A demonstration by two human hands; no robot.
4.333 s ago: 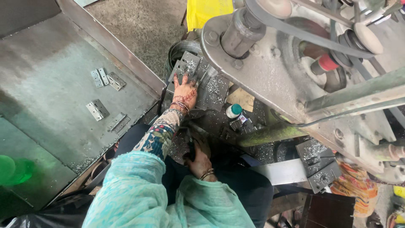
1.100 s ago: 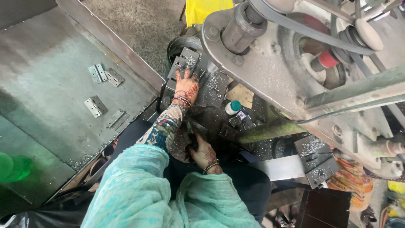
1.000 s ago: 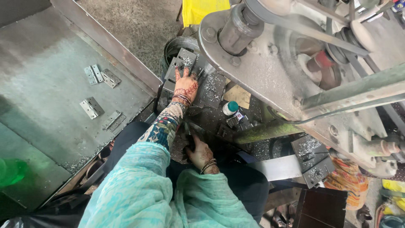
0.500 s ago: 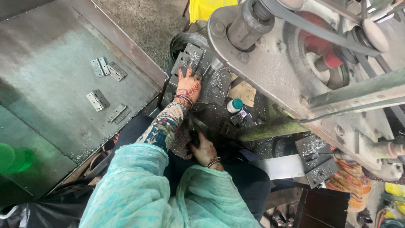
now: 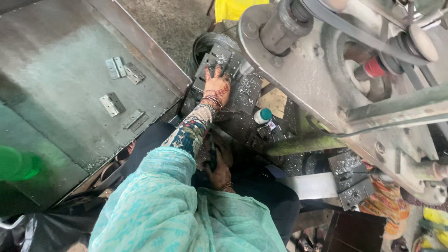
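Note:
My left hand (image 5: pixel 217 87) reaches forward and lies flat, fingers spread, on a grey metal block (image 5: pixel 247 88) of the press machine, which is dusted with metal shavings. Nothing shows in its grasp. My right hand (image 5: pixel 220 171) stays low by my lap, fingers curled against a dark object (image 5: pixel 212 156); whether it grips it is hidden in shadow. Several small metal hinges (image 5: pixel 112 103) lie on the steel table to the left, away from both hands.
The steel table (image 5: pixel 56 70) has a raised edge on its right side. A large grey machine (image 5: pixel 326 70) with belt and wheel overhangs at right. A small bottle with a teal cap (image 5: pixel 262 115) stands by the block. A green bottle (image 5: pixel 16 163) sits at far left.
My left hand has stayed on the metal block, shifting only slightly. My right hand remains by my lap. The view has moved a little.

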